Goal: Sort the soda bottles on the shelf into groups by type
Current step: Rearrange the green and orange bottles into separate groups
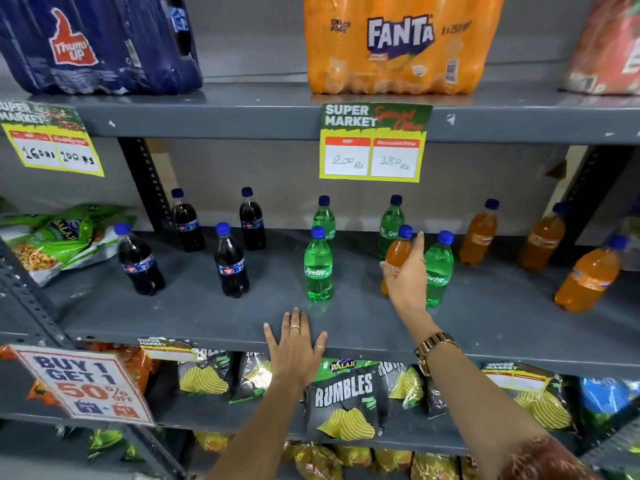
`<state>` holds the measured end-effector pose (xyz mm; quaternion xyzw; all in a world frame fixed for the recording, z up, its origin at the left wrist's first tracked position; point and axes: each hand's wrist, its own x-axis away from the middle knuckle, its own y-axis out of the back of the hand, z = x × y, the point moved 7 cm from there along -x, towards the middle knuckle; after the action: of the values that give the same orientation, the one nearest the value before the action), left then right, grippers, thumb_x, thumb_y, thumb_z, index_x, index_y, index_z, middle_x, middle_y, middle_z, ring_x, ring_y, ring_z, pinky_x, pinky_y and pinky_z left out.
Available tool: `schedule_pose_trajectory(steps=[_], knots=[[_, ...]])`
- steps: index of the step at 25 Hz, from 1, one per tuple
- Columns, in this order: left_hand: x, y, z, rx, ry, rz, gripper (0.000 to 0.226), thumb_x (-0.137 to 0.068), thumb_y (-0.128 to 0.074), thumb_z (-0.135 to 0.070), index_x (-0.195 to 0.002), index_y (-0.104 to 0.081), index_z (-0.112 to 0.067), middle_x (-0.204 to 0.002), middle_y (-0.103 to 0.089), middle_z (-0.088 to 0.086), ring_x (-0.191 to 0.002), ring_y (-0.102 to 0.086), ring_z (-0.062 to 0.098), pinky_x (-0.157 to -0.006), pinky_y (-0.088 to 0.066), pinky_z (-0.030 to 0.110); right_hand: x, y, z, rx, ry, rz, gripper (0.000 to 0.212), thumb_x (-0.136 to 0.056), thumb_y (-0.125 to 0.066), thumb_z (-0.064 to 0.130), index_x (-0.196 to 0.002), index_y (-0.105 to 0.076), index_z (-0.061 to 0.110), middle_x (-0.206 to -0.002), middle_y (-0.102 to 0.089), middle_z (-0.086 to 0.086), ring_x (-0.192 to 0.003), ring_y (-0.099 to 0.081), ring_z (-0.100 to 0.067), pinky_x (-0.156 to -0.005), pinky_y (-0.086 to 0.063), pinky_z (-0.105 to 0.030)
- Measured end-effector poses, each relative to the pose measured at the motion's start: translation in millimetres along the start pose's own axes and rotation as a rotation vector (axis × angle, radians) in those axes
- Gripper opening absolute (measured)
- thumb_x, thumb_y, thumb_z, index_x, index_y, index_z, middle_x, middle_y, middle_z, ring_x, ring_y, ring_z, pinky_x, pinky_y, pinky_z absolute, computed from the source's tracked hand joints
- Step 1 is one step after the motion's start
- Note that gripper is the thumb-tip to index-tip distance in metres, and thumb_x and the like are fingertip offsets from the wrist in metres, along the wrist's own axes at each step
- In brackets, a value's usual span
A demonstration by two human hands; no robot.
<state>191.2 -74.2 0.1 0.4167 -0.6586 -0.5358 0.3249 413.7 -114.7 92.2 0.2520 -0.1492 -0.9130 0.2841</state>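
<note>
On the grey middle shelf (207, 320) several dark cola bottles (231, 261) stand at the left. Several green Sprite bottles (318, 266) stand in the middle, one of them (440, 268) right behind my right hand. Three orange Fanta bottles (588, 275) stand at the right. My right hand (407, 275) is shut on another orange Fanta bottle (398, 251) among the Sprite bottles. My left hand (294, 344) lies flat and open on the shelf's front edge, holding nothing.
The upper shelf carries a blue Thums Up pack (97, 43) and an orange Fanta pack (398, 46). Price tags (372, 143) hang from its edge. Green snack bags (59, 240) lie at the middle shelf's left end. Chip bags (343, 400) fill the shelf below.
</note>
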Motion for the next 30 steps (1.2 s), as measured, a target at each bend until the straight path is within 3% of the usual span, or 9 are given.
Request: schedule_pose_trajectory(steps=[3,7,11,14,17,21,24,30], knots=[[1.8,-2.5,-1.5,0.013,0.041,0.010,0.060,-0.098,-0.021,-0.046,-0.147,-0.010,-0.012,-0.158,-0.009,0.003,-0.145,-0.003,0.019,-0.114,0.002,0.055,2.5,3.6,2.3,0.046,0.029,-0.017,0.073,-0.081,-0.064,0.004,-0.140,-0.020,0.007,-0.140,-0.041,-0.020,-0.125,-0.042,-0.037,-0.103,-0.036,-0.045],[7.5,-0.7,-18.0,0.000,0.028,0.004,0.053,-0.100,-0.021,-0.039,-0.145,-0.015,-0.012,-0.158,-0.010,0.003,-0.144,-0.004,0.020,-0.114,0.000,0.054,22.5,12.0,6.1,0.081,0.213,0.007,0.061,-0.080,-0.065,0.004,-0.133,-0.035,0.001,-0.134,-0.044,-0.024,-0.124,-0.040,-0.039,-0.105,-0.033,-0.046],[12.1,-3.4,-44.3,-0.052,-0.050,-0.014,0.050,-0.100,-0.021,-0.036,-0.144,-0.019,-0.012,-0.157,-0.014,0.004,-0.144,-0.008,0.020,-0.115,-0.004,0.053,49.8,36.8,-9.0,-0.002,0.233,-0.052,0.060,-0.081,-0.058,0.025,-0.130,-0.039,-0.003,-0.127,-0.049,-0.031,-0.119,-0.045,-0.042,-0.099,-0.038,-0.051],[10.3,-7.0,-67.4,-0.067,-0.105,-0.021,0.048,-0.100,-0.022,-0.034,-0.143,-0.020,-0.012,-0.156,-0.016,0.004,-0.144,-0.010,0.020,-0.114,-0.006,0.054,62.5,61.4,-19.9,0.020,0.309,-0.088,0.059,-0.082,-0.048,0.036,-0.129,-0.035,0.002,-0.120,-0.051,-0.033,-0.113,-0.039,-0.028,-0.096,-0.040,-0.041],[9.3,-12.3,-95.4,-0.059,-0.153,-0.017,0.048,-0.100,-0.023,-0.034,-0.143,-0.022,-0.013,-0.156,-0.018,0.004,-0.143,-0.011,0.020,-0.114,-0.006,0.054,62.9,94.1,-37.6,0.031,0.289,-0.133,0.062,-0.086,-0.041,0.045,-0.131,-0.033,0.003,-0.123,-0.048,-0.029,-0.112,-0.036,-0.025,-0.096,-0.036,-0.035],[8.9,-21.6,-130.3,-0.048,-0.197,0.010,0.048,-0.100,-0.024,-0.034,-0.142,-0.023,-0.011,-0.156,-0.018,0.005,-0.143,-0.011,0.020,-0.114,-0.006,0.054,40.9,135.7,-67.9,0.047,0.128,-0.190,0.058,-0.087,-0.048,0.023,-0.137,-0.028,0.001,-0.133,-0.040,-0.029,-0.122,-0.037,-0.039,-0.100,-0.034,-0.048],[7.2,-26.0,-150.1,-0.042,-0.221,0.029,0.050,-0.100,-0.024,-0.035,-0.143,-0.022,-0.010,-0.156,-0.017,0.006,-0.143,-0.011,0.021,-0.114,-0.006,0.054,19.8,149.7,-78.5,0.128,0.115,-0.116,0.059,-0.088,-0.051,0.006,-0.140,-0.022,0.004,-0.140,-0.036,-0.025,-0.127,-0.034,-0.040,-0.105,-0.031,-0.048],[1.0,-32.1,-172.5,-0.019,-0.214,0.050,0.052,-0.099,-0.025,-0.037,-0.143,-0.020,-0.009,-0.156,-0.015,0.008,-0.144,-0.009,0.022,-0.115,-0.007,0.052,-12.3,162.6,-96.7,0.128,0.068,-0.076,0.062,-0.091,-0.048,0.007,-0.143,-0.014,0.010,-0.149,-0.028,-0.017,-0.136,-0.026,-0.033,-0.111,-0.025,-0.042]])
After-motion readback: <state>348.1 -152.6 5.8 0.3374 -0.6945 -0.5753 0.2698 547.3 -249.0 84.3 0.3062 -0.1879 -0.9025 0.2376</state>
